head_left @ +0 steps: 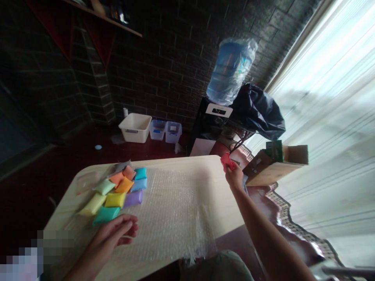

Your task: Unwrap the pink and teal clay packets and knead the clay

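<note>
My right hand (234,176) is out at the right of the frame, at the table's far right corner, with thumb and fingers closed on a red packet (226,159). I grip it by its near end, so most of it shows beyond my fingers; a light pinch seems enough for something so soft-looking. I cannot tell whether the packet touches the table (224,216) or hangs just above it. My arm is stretched long, probably because that corner lies farthest from where I sit.

My left hand (115,233) is at the lower left, fingers loosely curled and holding nothing that I can see. It hovers just beside the green packet (106,215), perhaps kept low there because the pile is within easy reach.

The other packets bunch together at the left of the tabletop: a yellow packet (115,200) amid them, a purple packet (133,198) on the right side, an orange packet (124,185) above, and a grey packet (120,167) at the back. Some lean on their neighbours, likely because their plump shapes do not sit flat.

A sheet of bubble wrap (172,207) covers the middle of the table, perhaps as padding; its crumpled near edge reaches the lower middle of the frame, close to my knee (227,265).
</note>
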Available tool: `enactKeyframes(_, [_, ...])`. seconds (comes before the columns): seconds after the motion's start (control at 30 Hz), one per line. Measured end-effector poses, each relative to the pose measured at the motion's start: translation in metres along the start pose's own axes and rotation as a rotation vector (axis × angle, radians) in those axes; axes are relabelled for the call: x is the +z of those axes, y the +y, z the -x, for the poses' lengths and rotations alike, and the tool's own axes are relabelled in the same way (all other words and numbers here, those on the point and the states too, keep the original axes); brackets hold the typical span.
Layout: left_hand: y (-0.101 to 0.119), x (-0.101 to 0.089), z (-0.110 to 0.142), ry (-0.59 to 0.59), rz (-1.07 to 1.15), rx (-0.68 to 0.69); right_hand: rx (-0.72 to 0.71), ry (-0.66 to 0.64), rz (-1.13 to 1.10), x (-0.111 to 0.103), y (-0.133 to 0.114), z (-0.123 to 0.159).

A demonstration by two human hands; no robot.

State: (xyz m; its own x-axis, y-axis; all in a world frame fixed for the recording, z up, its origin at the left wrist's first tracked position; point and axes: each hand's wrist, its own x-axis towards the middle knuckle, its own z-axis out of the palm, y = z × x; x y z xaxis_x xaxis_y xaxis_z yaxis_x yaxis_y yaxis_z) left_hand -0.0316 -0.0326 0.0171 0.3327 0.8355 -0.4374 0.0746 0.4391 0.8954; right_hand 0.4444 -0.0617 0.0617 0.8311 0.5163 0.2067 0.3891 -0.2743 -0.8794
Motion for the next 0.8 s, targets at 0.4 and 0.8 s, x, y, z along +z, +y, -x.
enactKeyframes(0.4, [-0.009, 0.0, -0.007, -0.052, -0.055, -0.105, -0.233, -0.127, 0.648, 0.032, 0.04, -0.077])
enactKeyframes(0.8, [0.005, 0.006, -0.007, -0.074, -0.062, -0.059, -0.402, -0.32, 0.825, 0.017, 0.05, -0.062])
